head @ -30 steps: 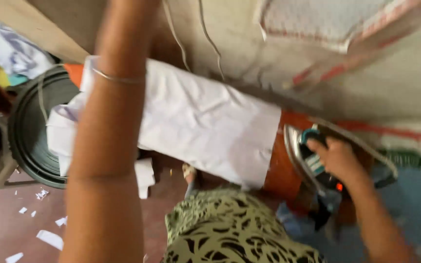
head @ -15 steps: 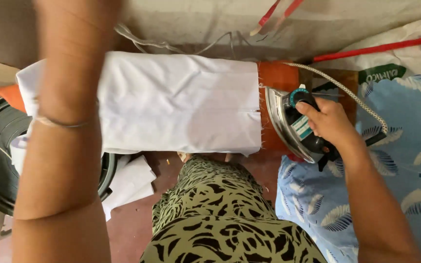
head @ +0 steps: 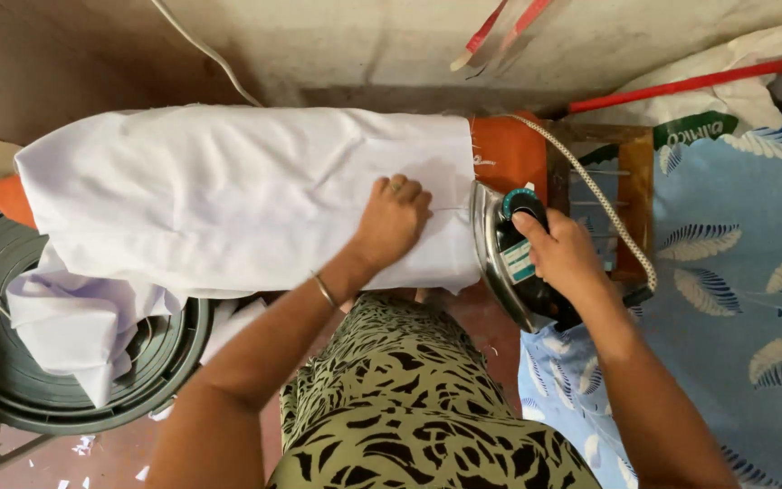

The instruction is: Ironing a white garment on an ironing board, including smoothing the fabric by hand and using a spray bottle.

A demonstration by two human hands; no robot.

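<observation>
Across the board, white cloth point(head: 228, 195) lies lengthwise left-right, iron point(head: 510, 254) alongside.

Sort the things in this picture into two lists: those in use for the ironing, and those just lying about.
In use:
white cloth, pressed flat by the left hand
iron, gripped by the right hand
orange board under the cloth
iron's cord

Lying about:
green tub
red stick
blue leaf-print sheet
paper scraps on the floor
</observation>
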